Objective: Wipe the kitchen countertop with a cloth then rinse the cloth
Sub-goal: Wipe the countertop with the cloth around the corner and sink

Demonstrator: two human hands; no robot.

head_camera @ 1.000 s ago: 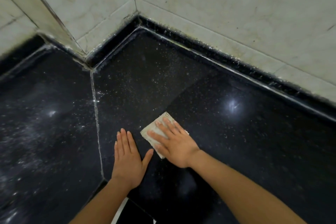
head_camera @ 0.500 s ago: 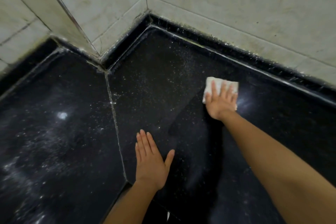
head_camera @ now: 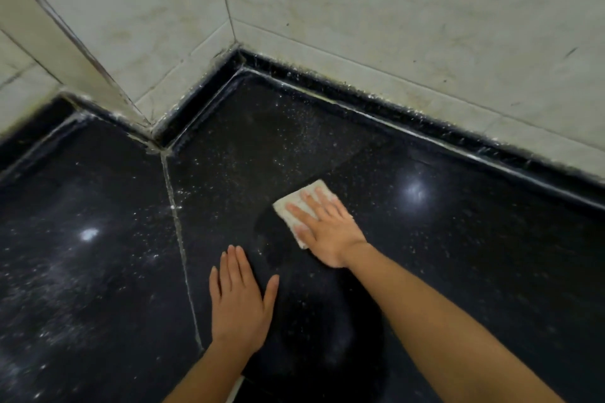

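A small folded white cloth [head_camera: 289, 206] lies flat on the black speckled countertop [head_camera: 458, 255]. My right hand [head_camera: 324, 227] presses down on it with straight, spread fingers, covering most of it. My left hand [head_camera: 239, 301] rests flat on the counter nearer to me, palm down, fingers together and holding nothing. White dust specks cover the counter to the left and toward the corner; the strip around the cloth looks darker and cleaner.
Pale tiled walls [head_camera: 393, 26] meet in a corner behind the counter, with a raised black upstand [head_camera: 360, 98] along their base. A grout seam [head_camera: 180, 239] runs across the counter left of my hands. The counter's front edge shows at the bottom.
My right hand has dragged the cloth back from near the rear upstand toward me and to the left. My left hand has stayed flat in place.
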